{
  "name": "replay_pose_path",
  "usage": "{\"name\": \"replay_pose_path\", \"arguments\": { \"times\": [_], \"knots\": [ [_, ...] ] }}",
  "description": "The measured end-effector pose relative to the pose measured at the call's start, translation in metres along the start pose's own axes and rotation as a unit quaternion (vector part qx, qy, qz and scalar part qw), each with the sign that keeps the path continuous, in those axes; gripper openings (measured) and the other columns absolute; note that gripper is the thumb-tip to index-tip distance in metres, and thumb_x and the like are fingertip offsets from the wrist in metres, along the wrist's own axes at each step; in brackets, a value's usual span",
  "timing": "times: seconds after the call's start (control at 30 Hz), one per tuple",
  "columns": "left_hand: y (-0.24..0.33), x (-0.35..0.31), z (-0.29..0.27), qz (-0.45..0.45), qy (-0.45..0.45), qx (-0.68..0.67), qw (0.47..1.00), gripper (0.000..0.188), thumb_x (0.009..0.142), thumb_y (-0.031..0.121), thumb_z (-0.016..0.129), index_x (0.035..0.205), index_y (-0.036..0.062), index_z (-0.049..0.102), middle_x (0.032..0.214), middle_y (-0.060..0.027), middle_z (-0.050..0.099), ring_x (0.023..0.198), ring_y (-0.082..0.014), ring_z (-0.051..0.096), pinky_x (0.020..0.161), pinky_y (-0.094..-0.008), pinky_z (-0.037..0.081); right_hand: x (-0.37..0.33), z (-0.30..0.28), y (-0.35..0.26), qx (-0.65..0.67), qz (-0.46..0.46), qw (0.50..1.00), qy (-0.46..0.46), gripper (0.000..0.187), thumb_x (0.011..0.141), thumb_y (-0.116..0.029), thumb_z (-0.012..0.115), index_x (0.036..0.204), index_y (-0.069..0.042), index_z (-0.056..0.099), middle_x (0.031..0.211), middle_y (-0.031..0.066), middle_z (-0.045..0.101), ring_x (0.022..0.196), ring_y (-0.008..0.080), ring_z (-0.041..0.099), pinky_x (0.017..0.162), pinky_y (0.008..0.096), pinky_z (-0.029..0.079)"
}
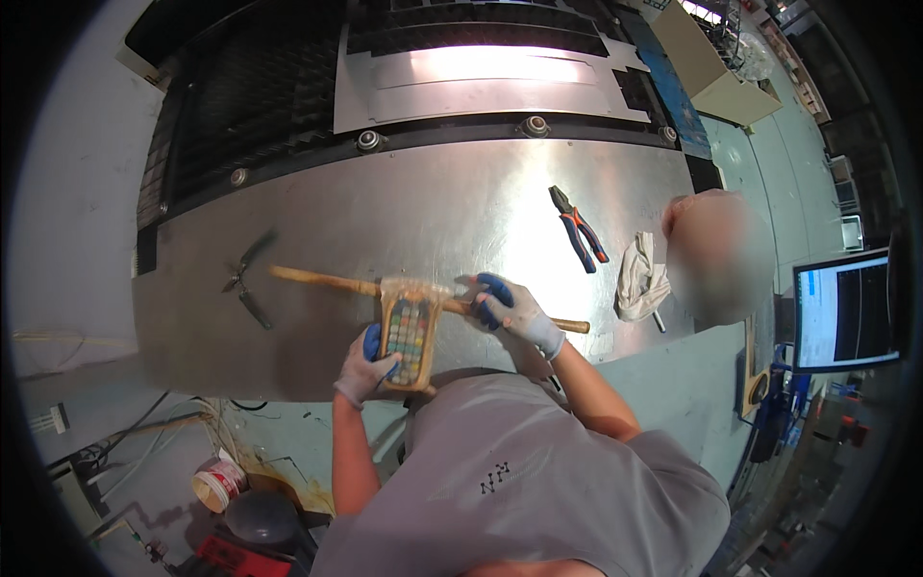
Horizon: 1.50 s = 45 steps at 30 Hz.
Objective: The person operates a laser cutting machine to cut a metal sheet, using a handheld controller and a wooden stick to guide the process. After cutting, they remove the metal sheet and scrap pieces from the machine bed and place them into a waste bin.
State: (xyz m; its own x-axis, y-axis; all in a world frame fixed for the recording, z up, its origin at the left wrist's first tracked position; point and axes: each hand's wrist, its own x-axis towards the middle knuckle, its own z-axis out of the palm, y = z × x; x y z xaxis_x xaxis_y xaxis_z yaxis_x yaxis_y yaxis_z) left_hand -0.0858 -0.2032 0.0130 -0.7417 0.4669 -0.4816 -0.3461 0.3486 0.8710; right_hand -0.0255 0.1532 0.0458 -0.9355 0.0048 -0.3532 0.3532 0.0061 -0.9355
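My left hand [367, 369], in a grey glove with blue-coated fingers, is closed round a keypad remote [408, 338] in a yellowed clear cover. Rows of coloured keys show on it, and my thumb lies at its edge. Behind the remote, a long wooden stick [327, 279] stretches across the metal table. My right hand [510, 306], gloved alike, is above the stick's right part, some fingers bent and the index finger stretched toward the remote. Whether it touches the stick cannot be made out.
Pliers with blue-orange handles [579, 229] and a white cloth [641, 277] lie on the right, dark-handled pliers [248, 281] on the left. Sheet metal [481, 94] rests beyond the ball rollers [369, 140]. A blurred rounded shape [719, 255] and a monitor [843, 313] stand at right.
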Motion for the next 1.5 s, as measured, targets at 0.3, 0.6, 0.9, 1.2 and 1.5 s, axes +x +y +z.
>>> {"name": "replay_pose_path", "arguments": {
  "times": [0.3,0.6,0.9,1.2,1.5],
  "knots": [
    [0.102,0.138,-0.043,0.165,0.122,0.472,0.858,0.048,0.093,0.044,0.082,0.133,0.018,0.074,0.126,-0.0173,0.07,0.125,-0.0357,0.067,0.105,-0.0482,0.056,0.188,-0.076,0.003,-0.351,-0.171,0.861,0.325,0.033,0.104,-0.025,0.065,0.13,-0.008,0.074,0.102,0.0142,0.08,0.085,0.0309,0.077,0.083,0.0432,0.061],
    [0.265,0.517,0.001,0.3,0.139,0.51,0.794,0.084,0.09,0.064,0.08,0.153,0.0132,0.059,0.158,-0.0167,0.057,0.151,-0.0386,0.049,0.127,-0.0517,0.038,0.262,-0.088,-0.015,-0.391,-0.113,0.89,0.206,0.035,0.101,-0.031,0.065,0.129,-0.011,0.074,0.106,0.0118,0.08,0.097,0.033,0.077,0.087,0.0451,0.061],
    [0.327,0.571,0.011,0.152,0.045,0.722,0.674,0.104,0.087,0.078,0.075,0.159,0.0061,0.054,0.166,-0.0196,0.047,0.156,-0.0369,0.044,0.128,-0.0464,0.041,0.264,-0.09,-0.007,-0.379,-0.134,0.889,0.22,0.038,0.095,-0.032,0.069,0.127,-0.012,0.075,0.1,0.0107,0.079,0.09,0.0325,0.078,0.081,0.0448,0.062],
    [0.318,0.581,0.006,0.257,-0.007,0.754,0.605,0.053,0.108,0.053,0.059,0.137,0.0089,0.061,0.128,-0.0173,0.072,0.116,-0.0388,0.073,0.1,-0.0493,0.059,0.266,-0.09,-0.013,-0.375,-0.157,0.881,0.242,0.029,0.098,-0.032,0.068,0.117,-0.011,0.076,0.092,0.0106,0.078,0.083,0.033,0.077,0.075,0.0445,0.062],
    [0.343,0.633,-0.004,0.241,0.243,0.612,0.713,0.046,0.113,0.054,0.048,0.132,0.0161,0.064,0.125,-0.0165,0.078,0.117,-0.0386,0.075,0.098,-0.0521,0.059,0.267,-0.09,-0.008,-0.378,-0.144,0.884,0.235,0.034,0.095,-0.033,0.07,0.121,-0.012,0.076,0.094,0.0098,0.077,0.084,0.0311,0.077,0.076,0.0447,0.062]
  ]
}}
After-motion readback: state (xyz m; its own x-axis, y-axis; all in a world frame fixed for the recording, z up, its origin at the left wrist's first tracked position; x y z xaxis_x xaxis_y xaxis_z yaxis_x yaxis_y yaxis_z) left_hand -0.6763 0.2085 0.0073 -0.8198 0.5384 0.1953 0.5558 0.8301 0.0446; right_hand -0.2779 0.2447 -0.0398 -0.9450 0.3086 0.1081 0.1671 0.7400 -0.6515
